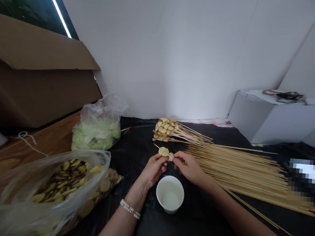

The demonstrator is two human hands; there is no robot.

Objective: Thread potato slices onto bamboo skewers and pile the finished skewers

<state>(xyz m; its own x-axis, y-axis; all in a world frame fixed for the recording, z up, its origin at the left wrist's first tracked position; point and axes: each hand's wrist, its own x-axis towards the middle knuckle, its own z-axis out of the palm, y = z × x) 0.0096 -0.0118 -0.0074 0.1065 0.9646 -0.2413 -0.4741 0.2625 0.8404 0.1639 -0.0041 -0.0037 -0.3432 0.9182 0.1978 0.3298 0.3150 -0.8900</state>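
Observation:
My left hand (154,169) is closed, pinching pale round potato slices (163,151) that are threaded on a thin wooden skewer (156,146). The skewer's tip sticks out past the slices to the upper left. My right hand (187,166) is closed at the other end of the skewer, its fingertips beside a smaller slice (171,156). Its fingers partly hide what they grip. Just below both hands stands a white paper cup (170,194). Beyond them lies a pile of skewers loaded with potato slices (166,128).
Many bare skewers (241,173) lie to the right on the black sheet (206,225). At the left are an open plastic bag of potato slices (64,179) and a bag of pale green vegetables (97,131). A cardboard box (38,93) and a white box (257,112) flank the space.

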